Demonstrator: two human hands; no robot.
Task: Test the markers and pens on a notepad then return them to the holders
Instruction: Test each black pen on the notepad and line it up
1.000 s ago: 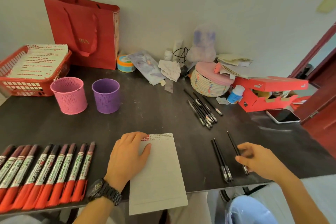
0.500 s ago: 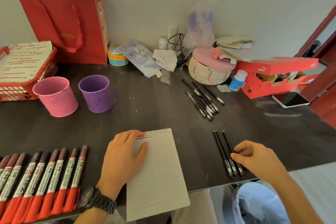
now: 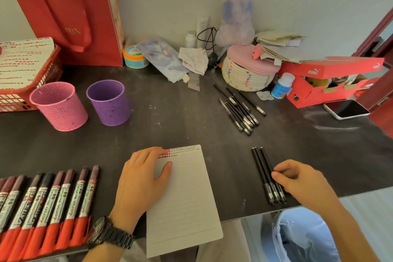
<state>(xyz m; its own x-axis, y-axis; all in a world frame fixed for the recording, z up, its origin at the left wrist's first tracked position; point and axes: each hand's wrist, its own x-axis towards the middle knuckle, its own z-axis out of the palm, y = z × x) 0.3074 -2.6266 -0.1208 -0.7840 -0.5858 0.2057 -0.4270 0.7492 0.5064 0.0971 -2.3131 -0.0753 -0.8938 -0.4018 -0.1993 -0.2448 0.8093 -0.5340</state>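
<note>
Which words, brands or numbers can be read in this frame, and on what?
"PUMA", on the red shoe box lid.
Gold letters on the red gift bag: roughly "IBN", not certain.
Labels on the red markers: blurred, unreadable.
Print on the blue-labelled bottle and scribbles on the notepad: too small.

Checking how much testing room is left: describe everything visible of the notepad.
The notepad is a white, faintly ruled paper pad lying flat at the near edge of the table, its bottom overhanging. Rows of small red and dark test marks fill only its top strip. The left hand rests on its upper left corner.
</note>
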